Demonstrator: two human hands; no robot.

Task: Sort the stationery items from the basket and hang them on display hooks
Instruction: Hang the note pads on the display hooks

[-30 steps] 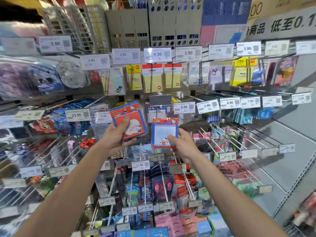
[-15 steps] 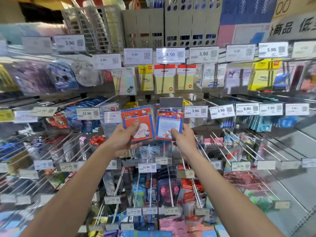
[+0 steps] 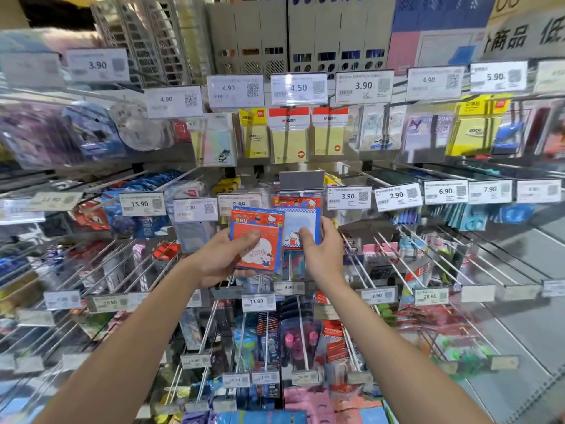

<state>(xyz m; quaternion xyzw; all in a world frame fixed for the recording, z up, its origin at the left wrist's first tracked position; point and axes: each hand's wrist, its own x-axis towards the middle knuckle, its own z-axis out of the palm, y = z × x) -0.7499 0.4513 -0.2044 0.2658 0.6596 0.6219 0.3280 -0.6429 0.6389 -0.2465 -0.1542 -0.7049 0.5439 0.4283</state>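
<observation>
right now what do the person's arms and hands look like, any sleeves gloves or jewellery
Left hand and right hand are bare: no gloves, rings, watch or bracelet showing. Both arms are uncovered down to the frame edge, with no sleeve in view.

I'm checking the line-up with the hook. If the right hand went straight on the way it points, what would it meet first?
Probably the blank grey label holder, just above the blue-and-white note pack that the right hand pinches. Depth is unclear, though.
</observation>
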